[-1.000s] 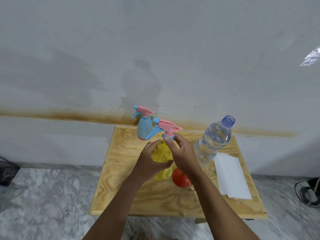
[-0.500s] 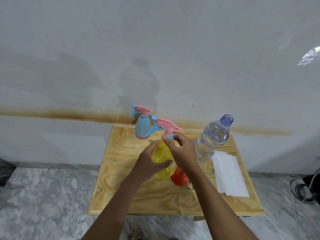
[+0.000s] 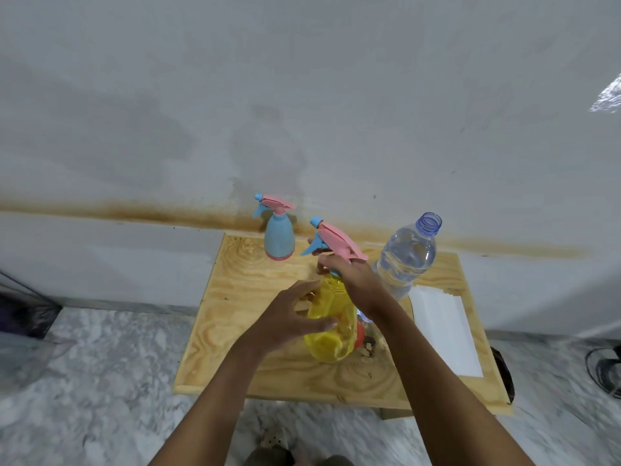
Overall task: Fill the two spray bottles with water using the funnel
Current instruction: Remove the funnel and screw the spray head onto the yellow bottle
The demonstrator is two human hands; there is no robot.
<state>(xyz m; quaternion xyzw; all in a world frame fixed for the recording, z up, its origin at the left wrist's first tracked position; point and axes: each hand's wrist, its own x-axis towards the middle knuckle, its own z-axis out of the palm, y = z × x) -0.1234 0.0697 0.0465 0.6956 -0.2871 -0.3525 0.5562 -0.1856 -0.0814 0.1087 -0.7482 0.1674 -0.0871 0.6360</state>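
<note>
A yellow spray bottle (image 3: 331, 326) stands in the middle of the wooden table (image 3: 235, 331). My left hand (image 3: 289, 319) grips its body from the left. My right hand (image 3: 349, 274) grips the collar of its pink and blue spray head (image 3: 336, 238), which tilts just above the neck. A blue spray bottle (image 3: 279, 238) with its own pink head stands at the table's back. An open clear water bottle (image 3: 408, 253) stands to the right. The orange funnel (image 3: 359, 334) lies behind the yellow bottle, mostly hidden.
A white paper sheet (image 3: 443, 331) lies on the table's right side. The table stands against a stained white wall (image 3: 302, 112) on a marble floor (image 3: 100, 364). Black cables (image 3: 605, 368) lie on the floor at the right, and a dark object (image 3: 20, 311) sits at the left.
The spray head has tilted and risen slightly over the yellow bottle's neck under my right hand. My left hand stays around the bottle's body.
</note>
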